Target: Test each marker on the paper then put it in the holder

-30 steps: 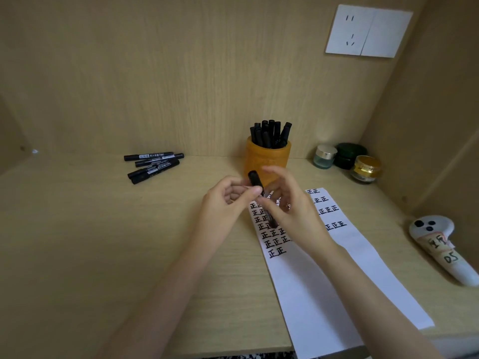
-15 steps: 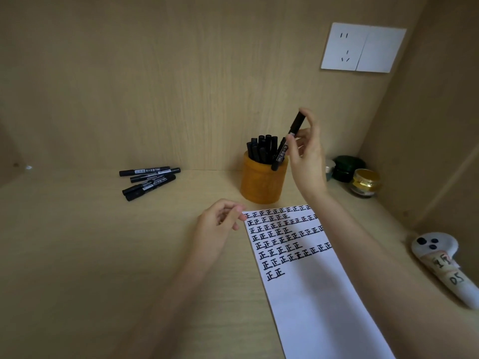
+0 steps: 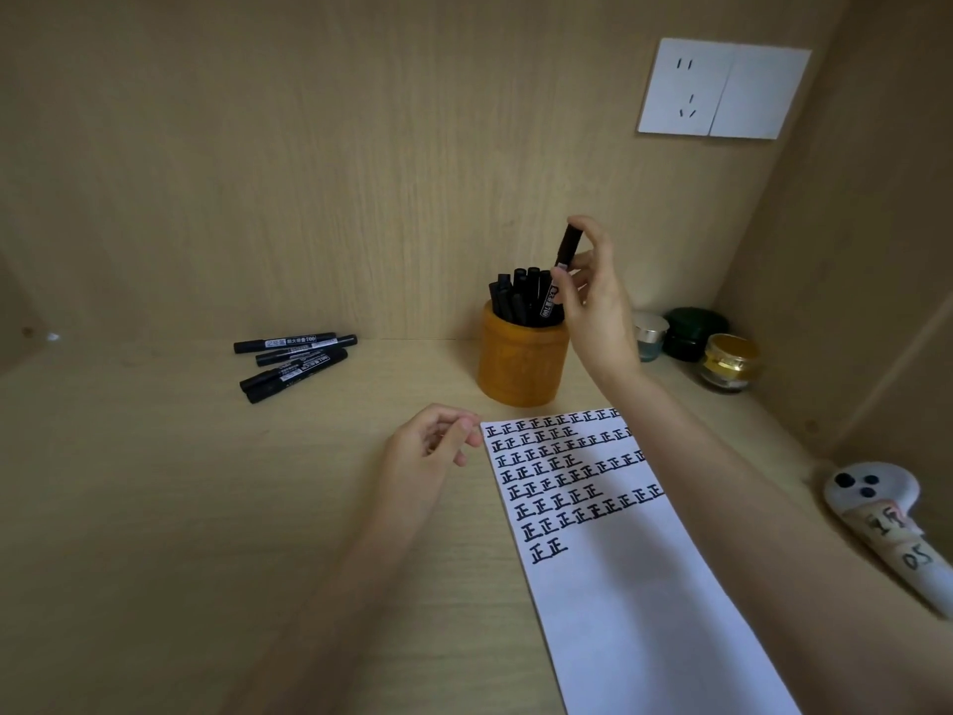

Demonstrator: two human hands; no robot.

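Wooden desk (image 3: 154, 508) inside a wood-panelled alcove. Black marker (image 3: 566, 250) stands nearly upright, its lower end down among the capped markers (image 3: 518, 294) in the orange holder (image 3: 521, 358), on their right side. Right hand (image 3: 598, 296) is above and just right of the holder, thumb and forefinger pinching the marker's upper barrel. Left hand (image 3: 423, 456) rests on the desk in front of the holder, fingers loosely curled and holding nothing, fingertips at the top-left corner of the paper (image 3: 634, 611). Rows of black test marks cover the sheet's upper part. Four loose markers (image 3: 296, 361) lie well left. Three small jars (image 3: 693, 332) sit right of the holder.
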